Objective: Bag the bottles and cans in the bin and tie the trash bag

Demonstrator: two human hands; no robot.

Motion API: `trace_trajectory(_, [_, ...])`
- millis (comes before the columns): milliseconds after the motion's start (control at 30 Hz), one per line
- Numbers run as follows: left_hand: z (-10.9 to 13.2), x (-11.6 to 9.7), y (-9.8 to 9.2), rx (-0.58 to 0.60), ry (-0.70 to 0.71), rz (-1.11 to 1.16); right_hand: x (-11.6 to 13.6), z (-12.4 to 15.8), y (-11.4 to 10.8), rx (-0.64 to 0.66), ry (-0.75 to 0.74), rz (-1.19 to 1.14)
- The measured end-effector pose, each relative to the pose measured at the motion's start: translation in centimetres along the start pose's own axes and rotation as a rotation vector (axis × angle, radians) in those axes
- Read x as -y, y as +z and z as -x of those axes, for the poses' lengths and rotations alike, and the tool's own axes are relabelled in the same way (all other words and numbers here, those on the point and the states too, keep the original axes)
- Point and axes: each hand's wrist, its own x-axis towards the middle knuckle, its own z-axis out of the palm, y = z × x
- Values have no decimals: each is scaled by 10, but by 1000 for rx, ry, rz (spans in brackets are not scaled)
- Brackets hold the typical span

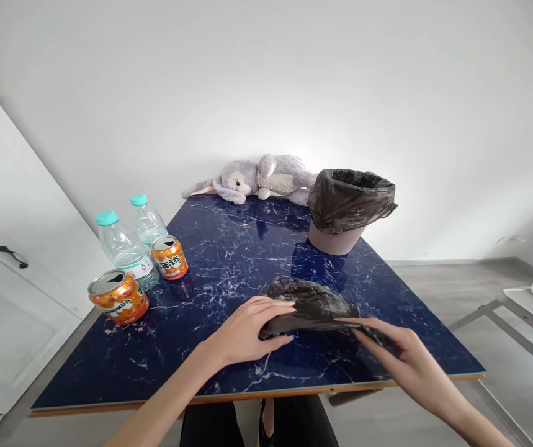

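A crumpled black plastic bag (315, 304) lies near the front of the blue marbled table (229, 267). My left hand (247, 329) is closed on the bag's left end, fingers on top and thumb beneath. At the bag's right end, my right hand (408, 360) pinches its edge between thumb and fingers. Beyond the bag stands a trash bin (338, 241), tilted in view and lined with a black trash bag (340, 208) folded over its rim.
On the left stand two clear bottles with turquoise caps (107, 218) (139, 200) and two opened orange soda cans (121, 304) (170, 261). A grey plush rabbit (242, 180) lies along the back edge. A white cabinet (10, 186) flanks the left; a grey-framed stand (527, 316) is right.
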Motion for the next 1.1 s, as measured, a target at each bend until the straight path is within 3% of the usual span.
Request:
trace_trajectory(133, [-16,-3,8,-50,-169,176,-22,-5,-4,-177,282,-110])
trace_trajectory(233, [-33,-7,18,-73,-335,132,-39,-14,-1,-288,383,-54])
trace_trajectory(300, [-42,-11,25,-197,-326,-51,-36,-17,1,-427,300,49])
trace_trajectory(400, [-54,-23,32,-379,-112,-350,-6,-16,5,-619,-5,283])
trace_trajectory(467, [-62,-33,37,-353,62,-437,14,-14,12,-569,-203,406])
trace_trajectory(533, [-68,-38,42,-240,153,-450,23,-15,25,-430,-285,470])
trace_trajectory(667, [-68,-29,58,7,64,-436,1,-20,65,-178,-177,548])
trace_trajectory(733, [-60,-19,64,75,-2,-430,-15,-23,83,-107,-109,559])
trace_trajectory(900, [-47,2,62,72,-49,-375,-29,-32,96,-65,-87,571])
trace_trajectory(1100, [-61,37,31,68,-63,-236,-30,-40,95,-72,-83,601])
